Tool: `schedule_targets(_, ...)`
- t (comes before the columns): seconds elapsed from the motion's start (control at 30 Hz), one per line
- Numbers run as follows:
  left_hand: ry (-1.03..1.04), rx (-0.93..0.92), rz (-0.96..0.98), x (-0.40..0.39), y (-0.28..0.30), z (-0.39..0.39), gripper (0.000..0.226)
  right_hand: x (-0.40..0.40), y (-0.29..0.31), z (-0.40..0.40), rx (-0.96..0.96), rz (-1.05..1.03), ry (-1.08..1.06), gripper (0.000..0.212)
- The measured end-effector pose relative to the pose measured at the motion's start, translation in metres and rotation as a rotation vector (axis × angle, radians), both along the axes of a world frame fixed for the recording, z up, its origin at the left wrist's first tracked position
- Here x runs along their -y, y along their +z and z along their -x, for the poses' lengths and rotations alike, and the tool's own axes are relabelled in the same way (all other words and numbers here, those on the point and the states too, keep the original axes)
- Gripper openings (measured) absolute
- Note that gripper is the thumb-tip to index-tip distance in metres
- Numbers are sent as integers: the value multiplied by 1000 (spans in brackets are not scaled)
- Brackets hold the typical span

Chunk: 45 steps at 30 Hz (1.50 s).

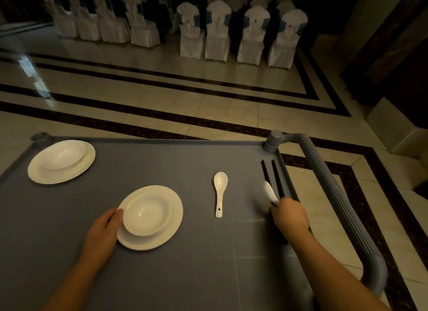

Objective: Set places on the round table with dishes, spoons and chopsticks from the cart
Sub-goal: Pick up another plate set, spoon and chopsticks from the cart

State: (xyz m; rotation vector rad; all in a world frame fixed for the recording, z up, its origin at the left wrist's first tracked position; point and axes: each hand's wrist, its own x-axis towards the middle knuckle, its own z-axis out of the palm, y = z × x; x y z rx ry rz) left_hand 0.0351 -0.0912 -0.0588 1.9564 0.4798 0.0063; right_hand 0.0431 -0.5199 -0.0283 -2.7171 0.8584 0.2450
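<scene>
Where grey cart top [162,276] fronts marble floor [185,107]: L hand [104,232] pinching plate [171,209] rim, R hand [289,215] gripping chopsticks [271,176] w/ spoon [270,191].

Both my arms come into view bare from the near edge: no sleeves, no cuffs, nothing covering the forearms anywhere they show. My left hand [105,227] wears no glove, no ring that I can make out, and the wrist behind it carries no watch or band. My right hand [290,214] is just as plain, ungloved, its wrist bare too. The light is dim and the right hand's fingers [274,210] are a little blurred, so finer detail such as nails is beyond telling.
</scene>
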Motion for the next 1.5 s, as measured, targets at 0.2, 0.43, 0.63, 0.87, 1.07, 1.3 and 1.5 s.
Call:
schedule_targets(0.2,8,9,4,0,0,-1,45,-9,14,-13,-216,9,92,26)
schedule_targets(0.43,7,39,42,4,8,1,13,-23,13,-6,90,-302,-21,10)
schedule_targets(0.63,-18,34,11,2,12,1,16,-87,29,-3,151,-1082,-173,4)
schedule_targets(0.87,-61,5,26,-6,4,-7,21,-181,14,-9,41,-1030,-57,48)
schedule_targets(1.07,-74,-51,22,-8,3,-13,32,-224,0,-22,6,-911,59,47)
schedule_targets(1.3,-99,-17,274,-16,14,-9,28,-229,-8,-26,-42,-856,-66,51)
schedule_targets(1.5,-36,-111,308,-7,18,-8,60,-240,-7,-22,1,-812,-82,40)
